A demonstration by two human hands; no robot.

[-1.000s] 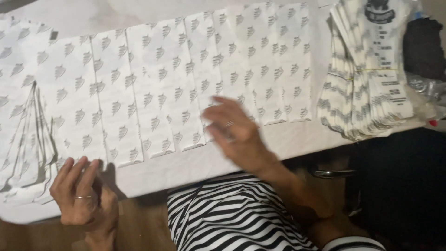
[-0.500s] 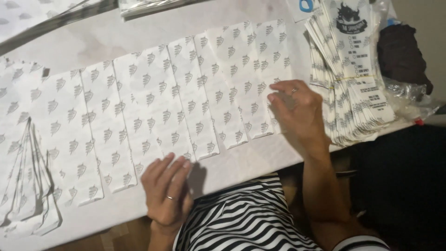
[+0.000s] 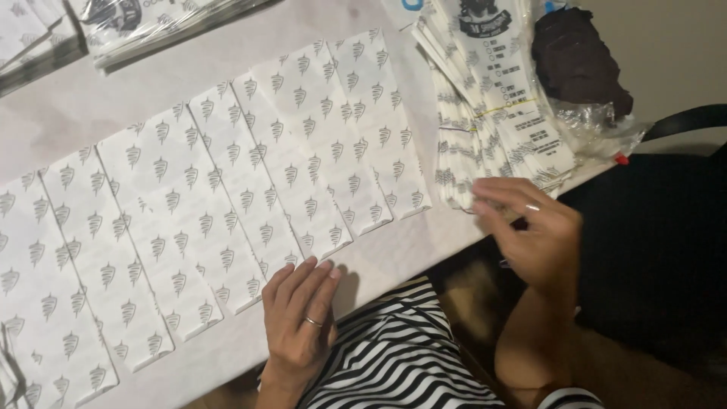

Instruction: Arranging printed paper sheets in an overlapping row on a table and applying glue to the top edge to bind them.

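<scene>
Several white paper bags (image 3: 227,197) printed with a grey repeating pattern lie side by side, overlapping, in a row across a white table (image 3: 91,98). My left hand (image 3: 299,314), with a ring, rests flat at the table's near edge, fingertips touching the lower end of one bag. My right hand (image 3: 534,231), also ringed, hovers at the near end of a fanned stack of printed bags (image 3: 492,113) at the right, fingers spread, fingertips at the stack's lowest edges. It holds nothing that I can see.
A clear plastic bag with a dark item (image 3: 579,64) lies at the far right. More wrapped packs (image 3: 151,26) sit at the far top left. A dark chair (image 3: 666,227) stands right of the table. My striped top (image 3: 401,363) is below.
My right hand has moved right, from the laid-out bags to the fanned stack. My left hand has shifted right along the table's near edge. The view has swung right.
</scene>
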